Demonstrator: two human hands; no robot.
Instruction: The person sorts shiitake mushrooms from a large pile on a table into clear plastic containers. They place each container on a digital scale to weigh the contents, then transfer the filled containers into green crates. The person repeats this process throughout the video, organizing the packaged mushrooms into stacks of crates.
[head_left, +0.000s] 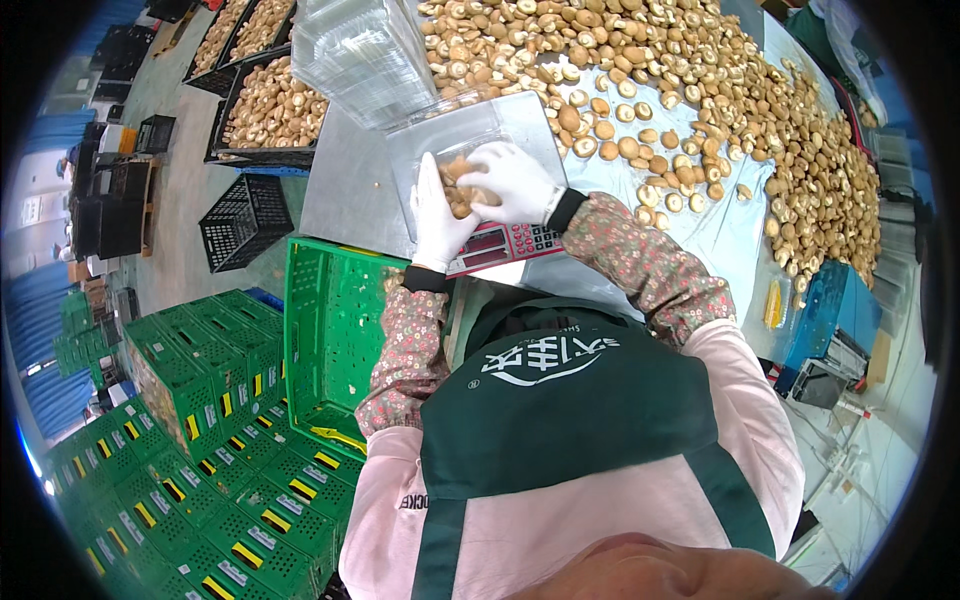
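Both of my hands wear white gloves and lie over a clear plastic tray that holds brown mushrooms (456, 171). The tray rests on the metal plate of a digital scale (531, 120) with a red-edged keypad panel. My left hand (436, 210) is flat along the tray's left side, fingers extended; whether it grips the rim I cannot tell. My right hand (511, 182) curves over the mushrooms, its fingertips touching them; its grasp is partly hidden. Just beyond the scale stands a tall stack of clear plastic trays (360, 64). Loose mushrooms (645, 45) are heaped across the table behind and to the right.
An open green plastic crate (330, 337) stands at the table's left edge, beside stacked green crates (217, 360). Black crates of mushrooms (274, 112) and a black crate (246, 221) are further left. A blue machine (832, 322) sits at right; another person (847, 45) is at upper right.
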